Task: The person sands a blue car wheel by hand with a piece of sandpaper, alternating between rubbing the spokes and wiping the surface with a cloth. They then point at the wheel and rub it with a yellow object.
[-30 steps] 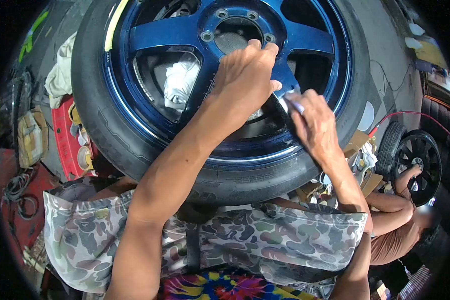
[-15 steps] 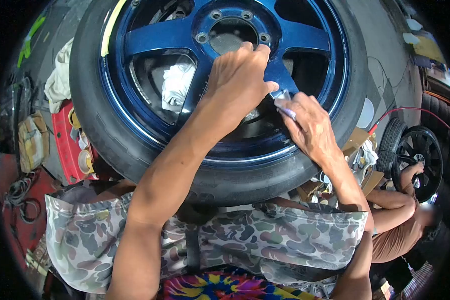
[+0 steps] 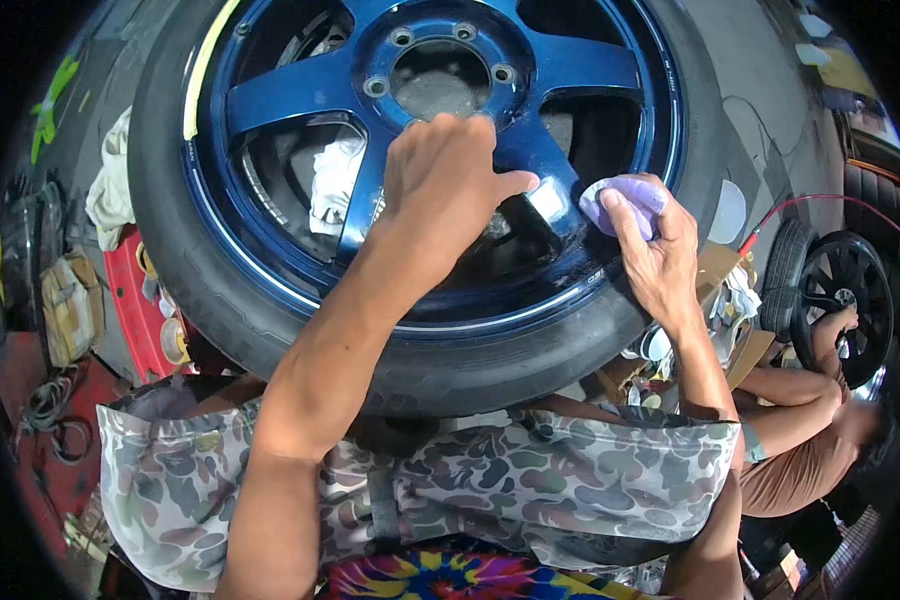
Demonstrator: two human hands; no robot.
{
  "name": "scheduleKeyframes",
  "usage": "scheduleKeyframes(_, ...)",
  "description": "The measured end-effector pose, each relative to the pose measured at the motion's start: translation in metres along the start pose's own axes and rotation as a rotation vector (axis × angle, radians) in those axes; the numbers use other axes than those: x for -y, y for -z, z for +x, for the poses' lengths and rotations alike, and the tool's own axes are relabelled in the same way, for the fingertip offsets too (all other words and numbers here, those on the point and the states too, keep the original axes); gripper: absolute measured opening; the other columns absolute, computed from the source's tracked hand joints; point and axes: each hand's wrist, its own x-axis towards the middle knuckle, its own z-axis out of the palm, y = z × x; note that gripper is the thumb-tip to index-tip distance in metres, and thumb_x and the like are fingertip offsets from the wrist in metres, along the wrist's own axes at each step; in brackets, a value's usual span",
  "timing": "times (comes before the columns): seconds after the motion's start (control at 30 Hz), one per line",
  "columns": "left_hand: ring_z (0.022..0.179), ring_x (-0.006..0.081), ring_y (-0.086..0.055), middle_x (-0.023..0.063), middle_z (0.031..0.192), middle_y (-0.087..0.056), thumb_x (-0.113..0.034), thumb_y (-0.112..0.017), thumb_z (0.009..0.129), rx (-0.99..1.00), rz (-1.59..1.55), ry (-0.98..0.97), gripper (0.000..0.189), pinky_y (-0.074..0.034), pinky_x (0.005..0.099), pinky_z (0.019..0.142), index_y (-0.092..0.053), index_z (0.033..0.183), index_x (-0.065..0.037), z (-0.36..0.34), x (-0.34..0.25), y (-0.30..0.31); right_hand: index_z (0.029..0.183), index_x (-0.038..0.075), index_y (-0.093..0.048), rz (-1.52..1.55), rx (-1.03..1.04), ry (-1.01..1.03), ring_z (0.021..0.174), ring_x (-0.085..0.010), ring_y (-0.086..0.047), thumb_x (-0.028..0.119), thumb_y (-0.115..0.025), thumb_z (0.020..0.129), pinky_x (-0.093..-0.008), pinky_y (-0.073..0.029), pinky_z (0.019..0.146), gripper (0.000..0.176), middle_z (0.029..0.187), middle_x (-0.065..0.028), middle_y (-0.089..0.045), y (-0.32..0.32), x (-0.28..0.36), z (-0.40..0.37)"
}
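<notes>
A blue spoked wheel (image 3: 295,97) fitted with a black tyre (image 3: 450,375) lies face up in front of me. My left hand (image 3: 440,175) is at the lower edge of the hub, its fingers curled over the metal and its thumb stretched to the right. Between the thumb and fingers of my right hand (image 3: 660,250) is a bent purple sanding disc (image 3: 630,203), held over the right side of the rim. Near my left thumb, the lower right spoke (image 3: 547,195) shows a bright patch. Yellow tape (image 3: 204,85) runs along the rim's left edge.
White cloth (image 3: 332,185) shows through a wheel opening. A red tray (image 3: 135,300) with tape rolls stands at the left. To the right, another person (image 3: 800,470) sits beside a black wheel (image 3: 850,300), near a red hose (image 3: 810,200).
My right hand has moved right and slightly up, away from the spoke, and turned so the purple disc shows. In view, the wheel and my left hand have shifted slightly left.
</notes>
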Motion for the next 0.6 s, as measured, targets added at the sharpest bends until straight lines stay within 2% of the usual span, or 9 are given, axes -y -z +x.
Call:
scheduleKeyframes(0.03,0.091,0.041,-0.079,0.0234,0.088,-0.078,-0.047,-0.092,0.082,0.043,0.017,0.034,0.052,-0.061,0.0481,0.085,-0.08,0.098,0.001,-0.001,-0.003,0.001,0.112,0.002,-0.076,-0.017,0.017,0.036,0.08,-0.0143,-0.068,0.02,-0.07,0.108,-0.0311,-0.054,0.074,0.019,0.093,-0.0088,-0.075,0.003,-0.003,0.0)
scheduleKeyframes(0.07,0.091,0.041,-0.079,0.0234,0.088,-0.078,-0.047,-0.092,0.082,0.043,0.016,0.028,0.052,-0.061,0.0481,0.085,-0.08,0.098,0.001,-0.003,-0.005,-0.001,0.112,0.002,-0.076,-0.021,0.012,0.035,0.08,-0.0143,-0.068,0.02,-0.07,0.108,-0.0311,-0.054,0.074,0.019,0.093,-0.0088,-0.075,0.004,-0.004,0.0)
scheduleKeyframes(0.13,0.089,0.0404,-0.079,0.023,0.087,-0.078,-0.046,-0.092,0.082,0.032,0.006,-0.031,0.051,-0.061,0.0479,0.083,-0.079,0.097,0.001,-0.006,-0.01,-0.006,0.115,0.002,-0.073,0.245,0.052,-0.242,0.08,-0.0113,-0.069,0.021,-0.067,0.11,-0.0276,-0.054,0.07,0.02,0.096,-0.0076,-0.076,0.004,-0.005,0.0)
scheduleKeyframes(0.17,0.086,0.0396,-0.079,0.0223,0.085,-0.078,-0.046,-0.092,0.082,0.053,0.0,-0.028,0.051,-0.061,0.0474,0.082,-0.079,0.098,0.001,-0.006,-0.011,-0.005,0.118,0.002,-0.069,0.385,0.077,-0.253,0.079,-0.01,-0.072,0.023,-0.066,0.112,-0.025,-0.057,0.069,0.022,0.097,-0.0074,-0.077,0.004,-0.005,0.002)
scheduleKeyframes(0.27,0.085,0.0393,-0.079,0.0217,0.084,-0.078,-0.044,-0.092,0.083,0.009,-0.027,-0.034,0.048,-0.061,0.0476,0.082,-0.079,0.096,0.0,-0.005,-0.004,-0.005,0.117,0.0,-0.068,0.555,0.096,-0.352,0.081,-0.0123,-0.075,0.023,-0.066,0.111,-0.0263,-0.061,0.071,0.023,0.1,-0.0099,-0.079,0.004,-0.004,0.003)
scheduleKeyframes(0.37,0.086,0.0392,-0.079,0.0219,0.085,-0.078,-0.042,-0.092,0.083,-0.061,-0.031,-0.024,0.046,-0.061,0.0479,0.082,-0.078,0.096,0.0,-0.001,0.004,-0.004,0.118,0.0,-0.066,0.52,0.126,-0.226,0.083,-0.0151,-0.077,0.022,-0.064,0.112,-0.0288,-0.063,0.076,0.023,0.105,-0.0136,-0.08,0.001,-0.016,0.002)
scheduleKeyframes(0.5,0.086,0.0398,-0.079,0.0224,0.086,-0.078,-0.039,-0.092,0.083,-0.046,-0.022,-0.007,0.043,-0.061,0.0481,0.082,-0.078,0.095,0.0,-0.004,-0.003,-0.006,0.118,-0.001,-0.065,0.455,0.173,-0.251,0.085,-0.0173,-0.077,0.02,-0.062,0.113,-0.0299,-0.064,0.079,0.021,0.112,-0.0172,-0.079,0.001,-0.014,0.001)
scheduleKeyframes(0.57,0.085,0.0406,-0.078,0.0228,0.087,-0.078,-0.038,-0.093,0.082,0.016,-0.06,-0.035,0.043,-0.061,0.0479,0.082,-0.078,0.097,0.0,-0.006,-0.009,-0.01,0.119,0.0,-0.065,0.692,0.128,-0.337,0.089,-0.0167,-0.077,0.02,-0.063,0.113,-0.0299,-0.063,0.081,0.021,0.115,-0.0169,-0.078,-0.001,-0.012,0.002)
scheduleKeyframes(0.6,0.085,0.0406,-0.078,0.0228,0.087,-0.078,-0.038,-0.093,0.082,0.015,-0.061,-0.035,0.043,-0.061,0.0479,0.082,-0.078,0.097,0.0,-0.008,-0.01,-0.01,0.119,0.0,-0.065,0.691,0.128,-0.336,0.089,-0.0167,-0.077,0.02,-0.063,0.113,-0.0299,-0.063,0.081,0.021,0.115,-0.0169,-0.078,-0.001,-0.011,0.002)
